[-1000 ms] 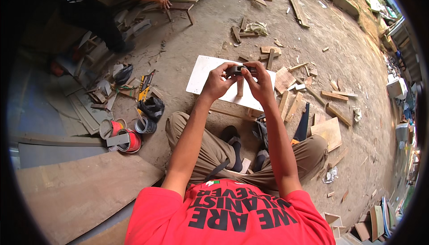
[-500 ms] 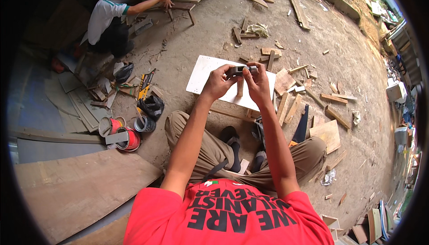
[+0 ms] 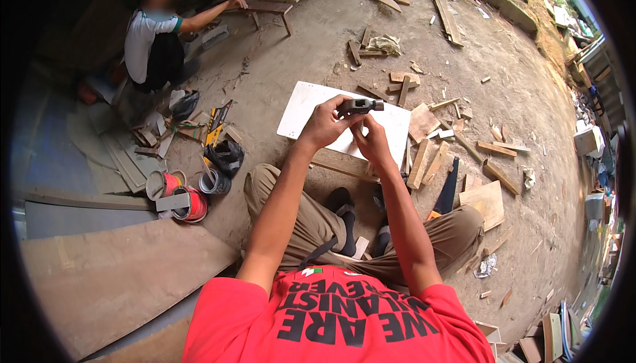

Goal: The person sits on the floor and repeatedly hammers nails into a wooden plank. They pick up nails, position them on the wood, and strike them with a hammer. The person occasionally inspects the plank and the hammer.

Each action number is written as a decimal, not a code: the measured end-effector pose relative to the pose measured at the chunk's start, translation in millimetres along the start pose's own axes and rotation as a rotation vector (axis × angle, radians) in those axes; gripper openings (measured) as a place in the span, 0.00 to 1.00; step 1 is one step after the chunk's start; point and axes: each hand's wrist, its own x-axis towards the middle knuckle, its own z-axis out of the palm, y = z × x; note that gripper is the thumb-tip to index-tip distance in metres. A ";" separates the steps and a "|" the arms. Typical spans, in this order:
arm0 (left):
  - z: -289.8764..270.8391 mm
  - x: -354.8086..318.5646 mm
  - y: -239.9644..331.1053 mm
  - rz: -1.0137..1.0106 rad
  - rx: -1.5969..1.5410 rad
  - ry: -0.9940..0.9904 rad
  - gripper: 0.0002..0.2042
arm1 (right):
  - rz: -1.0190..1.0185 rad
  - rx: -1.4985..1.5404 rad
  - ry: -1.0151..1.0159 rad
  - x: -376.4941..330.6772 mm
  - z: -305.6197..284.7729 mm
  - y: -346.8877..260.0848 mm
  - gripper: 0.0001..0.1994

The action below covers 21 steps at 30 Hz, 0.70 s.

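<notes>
A claw hammer is held up over a white board [image 3: 298,112], which rests on a low wooden frame in front of my crossed legs. My left hand [image 3: 322,126] is closed around one end of the dark metal hammer head [image 3: 361,106]. Just below the head, my right hand [image 3: 373,140] has its fingers closed at the handle, which it mostly hides. Beneath both hands, the board's white top shows on either side.
Wood offcuts [image 3: 424,161] and a handsaw [image 3: 447,187] lie to the right. Paint cans [image 3: 191,205], a black plastic bag [image 3: 226,157] and a yellow-black tool [image 3: 217,123] stand left. A large wooden panel [image 3: 126,277] lies near left. A co-worker [image 3: 156,45] crouches beside a bench [image 3: 268,6].
My right hand has moved from the hammer head down to the handle, while my left hand stays on the head. The co-worker has leaned back, one arm still reaching toward the bench.
</notes>
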 end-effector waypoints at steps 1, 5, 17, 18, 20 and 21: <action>2.0 0.8 1.2 0.008 0.026 0.008 0.17 | -0.056 0.028 0.041 0.5 0.6 0.7 0.08; 3.0 -1.3 -1.4 -0.019 0.007 0.041 0.17 | -0.048 -0.035 0.025 1.1 1.5 2.9 0.09; -4.1 -18.6 10.7 0.011 0.069 0.115 0.17 | -0.193 -0.072 -0.138 2.7 8.0 13.5 0.13; -2.7 -18.7 13.4 0.038 0.035 0.132 0.17 | -0.169 -0.058 -0.152 1.9 6.9 15.2 0.13; -1.7 -19.8 8.8 0.064 0.017 0.148 0.17 | -0.133 -0.027 -0.191 3.0 6.9 7.6 0.14; -0.3 -20.0 6.4 0.078 0.007 0.155 0.17 | -0.067 -0.015 -0.222 1.2 4.6 4.1 0.15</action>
